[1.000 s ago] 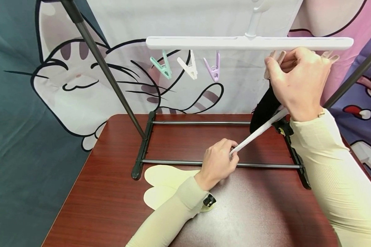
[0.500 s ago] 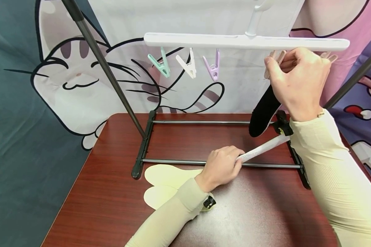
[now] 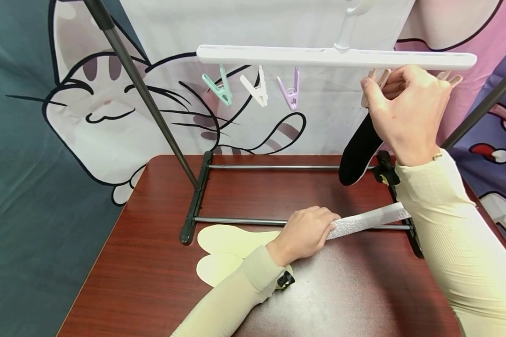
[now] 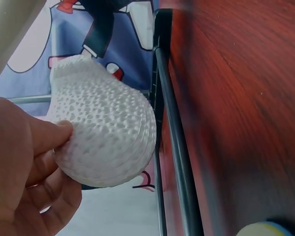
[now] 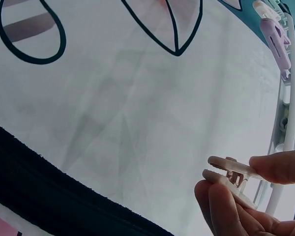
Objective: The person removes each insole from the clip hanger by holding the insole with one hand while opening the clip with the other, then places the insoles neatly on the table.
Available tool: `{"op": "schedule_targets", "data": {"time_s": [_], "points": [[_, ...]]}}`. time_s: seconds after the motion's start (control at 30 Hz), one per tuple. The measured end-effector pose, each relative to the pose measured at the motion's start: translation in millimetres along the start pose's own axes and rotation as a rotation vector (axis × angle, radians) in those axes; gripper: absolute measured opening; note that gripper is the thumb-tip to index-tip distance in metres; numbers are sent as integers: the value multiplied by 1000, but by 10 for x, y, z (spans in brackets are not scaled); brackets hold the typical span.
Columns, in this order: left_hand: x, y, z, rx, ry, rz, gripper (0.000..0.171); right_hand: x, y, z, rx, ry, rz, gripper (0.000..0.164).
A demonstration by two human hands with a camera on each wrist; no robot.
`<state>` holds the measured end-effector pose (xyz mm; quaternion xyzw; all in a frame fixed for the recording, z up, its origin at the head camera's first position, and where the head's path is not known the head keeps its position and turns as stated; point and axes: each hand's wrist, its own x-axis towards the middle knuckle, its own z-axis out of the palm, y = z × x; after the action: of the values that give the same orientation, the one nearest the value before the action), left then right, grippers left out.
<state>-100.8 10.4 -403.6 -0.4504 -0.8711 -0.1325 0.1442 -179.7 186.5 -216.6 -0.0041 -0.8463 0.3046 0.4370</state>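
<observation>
My left hand (image 3: 305, 231) pinches a white dimpled insole (image 4: 105, 130) between thumb and fingers, low over the front rail of a drying stand. The head view has this insole nearly edge-on, pointing right toward my other sleeve. Up under the white hanger bar (image 3: 278, 55), my right hand (image 3: 409, 107) pinches a beige clothespin (image 5: 231, 177), whose tips stand a little apart in the right wrist view. A black insole (image 3: 356, 152) with a pale edge hangs down behind that hand, its upper end hidden.
Mint, white and purple clothespins (image 3: 291, 91) hang left along the bar; another beige one (image 3: 449, 77) shows at the right. The stand's black foot (image 3: 189, 220) and metal rails (image 3: 240, 220) lie on the brown table (image 3: 122, 281). Two pale yellow insoles (image 3: 223, 238) lie under my left forearm.
My left hand has shifted slightly right and down, and the white insole has swung lower and turned its dimpled face more into view. The right hand has stayed at the clothespin.
</observation>
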Motion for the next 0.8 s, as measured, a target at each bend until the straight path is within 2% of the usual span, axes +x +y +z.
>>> {"op": "schedule_targets", "data": {"time_s": [0.43,0.8], "points": [[-53,44,63,-49,-79,-5,26,-5,15,-3,-5,-3,12,36],[-70,53,146,-79,-208,-1,29,-14,22,6,12,4,18,36]]}}
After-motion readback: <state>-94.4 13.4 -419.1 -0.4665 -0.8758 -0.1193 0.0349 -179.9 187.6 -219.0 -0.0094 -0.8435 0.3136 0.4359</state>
